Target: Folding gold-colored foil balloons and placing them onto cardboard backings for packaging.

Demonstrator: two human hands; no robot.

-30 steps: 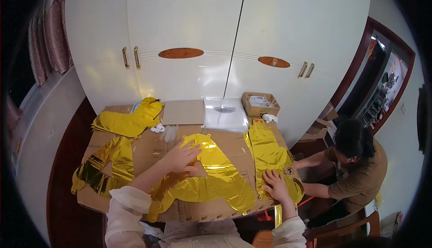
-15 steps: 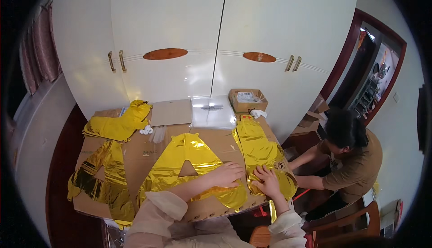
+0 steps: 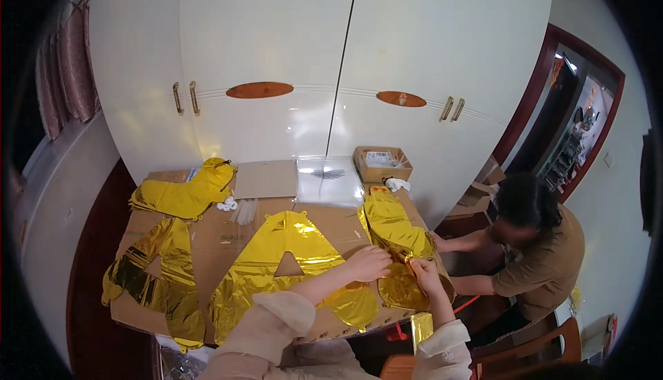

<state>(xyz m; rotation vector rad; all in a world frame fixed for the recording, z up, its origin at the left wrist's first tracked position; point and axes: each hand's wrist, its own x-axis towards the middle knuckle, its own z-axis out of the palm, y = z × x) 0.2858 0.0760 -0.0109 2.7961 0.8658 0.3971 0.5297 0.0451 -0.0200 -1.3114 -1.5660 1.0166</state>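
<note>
Nearest, off to the right of the middle foil (image 3: 276, 269), are a wooden chair (image 3: 566, 345) and, closer in, a red item (image 3: 395, 334) below the edge of the surface (image 3: 228, 235), which is covered in cardboard.

The middle foil lies flat, gold and wide-legged, with a triangular hole. The left forearm crosses its lower right part, and the left hand (image 3: 369, 262) is just right of it, fingers bent down at the left side of the right foil (image 3: 395, 225); whether they grip it cannot be told. The right hand (image 3: 426, 274), farther right of the middle foil, is nearly closed, pinching a gathered fold of the right foil between thumb and fingers. That foil lies right of the middle foil, its near part bunched and its far part smoother.

Left of the middle foil is the left foil (image 3: 176, 269), also gold, with a similar hole. Well to the right, a co-worker (image 3: 549, 252) in a brown top bends forward.

Beyond the middle foil, from left to right, are a foil stack (image 3: 183, 197), white rolls (image 3: 226, 204), clear strips (image 3: 244, 211), a card (image 3: 266, 180), clear bags (image 3: 328, 183) and a small box (image 3: 382, 173). Behind them all stands a white cabinet (image 3: 269, 28).
</note>
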